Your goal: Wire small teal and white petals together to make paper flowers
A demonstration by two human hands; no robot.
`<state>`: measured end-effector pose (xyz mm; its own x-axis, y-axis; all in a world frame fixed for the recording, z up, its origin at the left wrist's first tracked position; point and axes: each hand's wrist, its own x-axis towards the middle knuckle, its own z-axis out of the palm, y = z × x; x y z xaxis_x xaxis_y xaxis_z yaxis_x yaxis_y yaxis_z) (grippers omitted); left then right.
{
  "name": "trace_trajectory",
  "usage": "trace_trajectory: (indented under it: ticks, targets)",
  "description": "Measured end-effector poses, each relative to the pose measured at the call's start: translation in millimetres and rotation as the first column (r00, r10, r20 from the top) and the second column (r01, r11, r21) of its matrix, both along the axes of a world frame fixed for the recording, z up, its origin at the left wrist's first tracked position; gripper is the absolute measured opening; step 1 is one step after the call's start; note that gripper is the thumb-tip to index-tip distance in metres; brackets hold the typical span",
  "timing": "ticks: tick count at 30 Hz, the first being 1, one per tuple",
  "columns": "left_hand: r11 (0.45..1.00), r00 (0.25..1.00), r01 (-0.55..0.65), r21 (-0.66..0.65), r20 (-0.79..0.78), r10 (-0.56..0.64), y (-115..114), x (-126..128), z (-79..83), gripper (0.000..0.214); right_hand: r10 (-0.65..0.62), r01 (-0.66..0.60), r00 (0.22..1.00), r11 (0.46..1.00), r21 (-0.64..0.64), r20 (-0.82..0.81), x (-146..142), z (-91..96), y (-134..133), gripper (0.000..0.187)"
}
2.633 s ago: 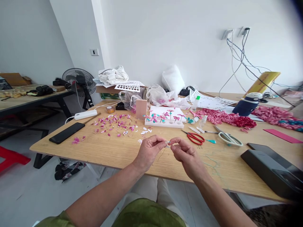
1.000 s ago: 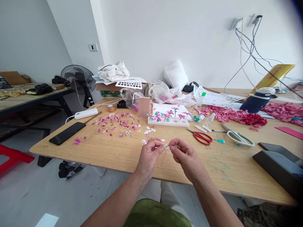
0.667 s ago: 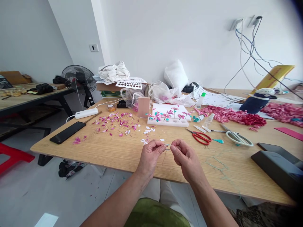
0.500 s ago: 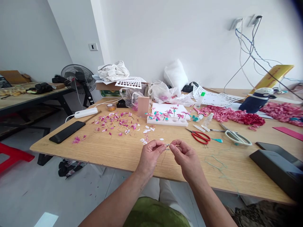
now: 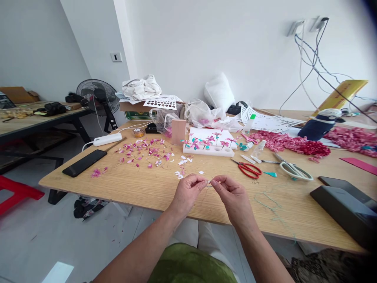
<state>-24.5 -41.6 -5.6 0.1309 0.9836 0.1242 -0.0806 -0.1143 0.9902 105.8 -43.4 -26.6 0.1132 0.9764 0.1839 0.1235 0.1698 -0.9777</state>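
Bare left hand [image 5: 186, 193] and bare right hand [image 5: 232, 195] are pinching a tiny, pale, thin piece [image 5: 209, 182] of unclear material from opposite sides, presumably steadying it.

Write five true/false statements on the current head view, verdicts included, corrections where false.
1. The left hand and right hand pinch at a small piece over the table. True; it is too small to identify.
2. The white-handled scissors lie to the right of the red-handled scissors. True.
3. The right hand is gripping the red-handled scissors. False: they lie on the table, beyond that hand.
4. Pink and teal flowers stand in the white foam block. True.
5. The navy bottle is left of the white foam block. False: the navy bottle is to its right.
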Motion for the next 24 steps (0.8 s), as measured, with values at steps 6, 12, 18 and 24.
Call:
trace_trajectory:
  ticks: [6, 12, 18, 24]
  targets:
    - [0.998, 0.998, 0.063, -0.029, 0.032, -0.062, -0.8, -3.8, 1.2, 0.018, 0.001, -0.001, 0.999, 1.0, 0.003, 0.042, -0.1, -1.8, -1.0, 0.02]
    - [0.998, 0.997, 0.024, -0.05, 0.073, -0.02, -1.6, -2.8, 1.7, 0.015, -0.015, 0.015, 0.998, 1.0, 0.011, 0.063, -1.4, -0.2, -2.8, 0.018]
    - [0.997, 0.996, -0.019, -0.069, 0.09, 0.025, -3.3, -1.0, 0.9, 0.013, -0.01, 0.01, 1.0, 1.0, 0.022, 0.015, -2.6, -1.0, -4.5, 0.016]
    - [0.998, 0.996, -0.038, -0.052, 0.082, 0.042, -3.3, -0.6, -4.3, 0.012, -0.007, 0.008, 0.999, 1.0, 0.027, -0.041, -6.2, -1.5, -5.4, 0.016]
